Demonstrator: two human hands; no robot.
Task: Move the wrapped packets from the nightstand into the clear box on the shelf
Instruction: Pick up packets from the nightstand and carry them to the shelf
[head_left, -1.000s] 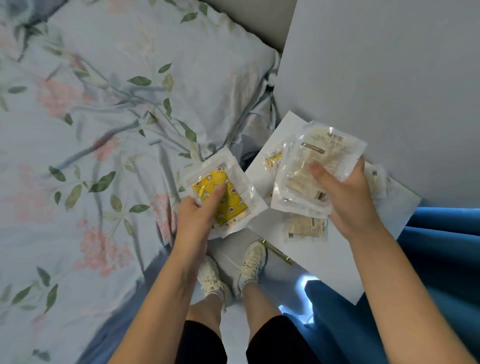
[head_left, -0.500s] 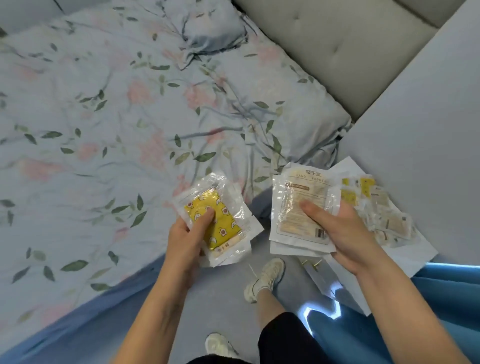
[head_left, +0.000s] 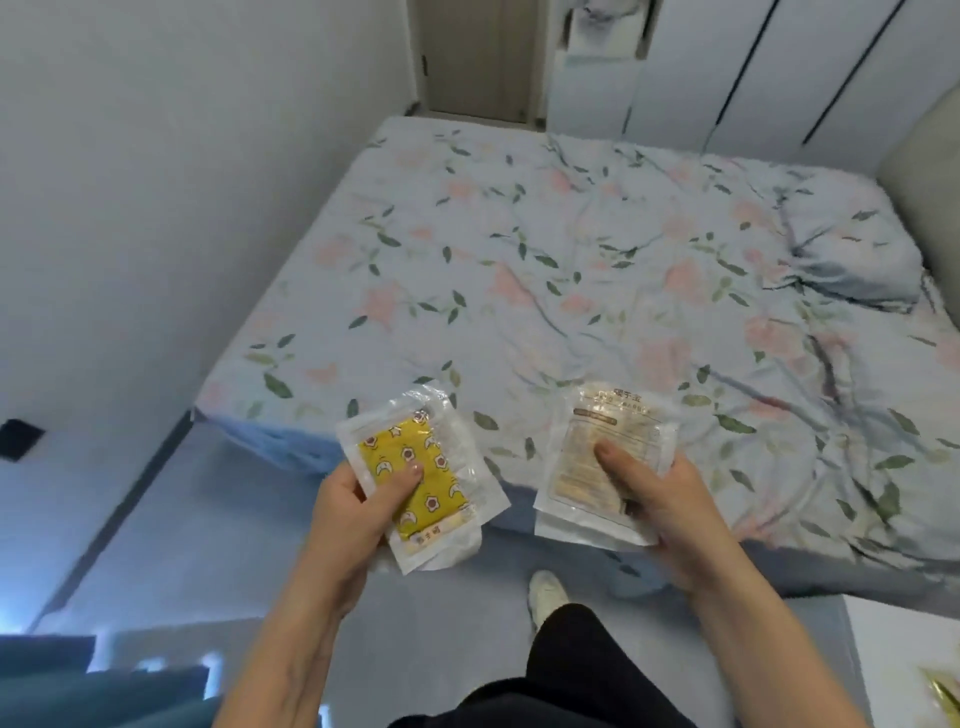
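My left hand (head_left: 358, 512) grips a small stack of clear-wrapped packets (head_left: 421, 475), the top one with a yellow patterned insert, thumb pressed on its face. My right hand (head_left: 662, 512) grips another stack of clear packets (head_left: 605, 457) with a beige printed label on top, thumb across it. Both stacks are held at waist height over the floor beside the bed. A white corner of the nightstand (head_left: 904, 654) shows at the lower right with a gold-coloured item (head_left: 943, 696) at its edge. No clear box or shelf is visible.
A bed with a floral sheet (head_left: 597, 291) fills the middle, a pillow (head_left: 852, 249) at its right. A white wall stands on the left, white wardrobe doors (head_left: 753, 67) at the back right, a doorway (head_left: 475, 57) behind. A blue curtain (head_left: 78, 686) hangs at lower left. My leg and shoe (head_left: 545, 592) are below.
The view has swung left, away from the nightstand and over the bed toward the room. Both hands keep the same packets, now held over the floor instead of above the nightstand.
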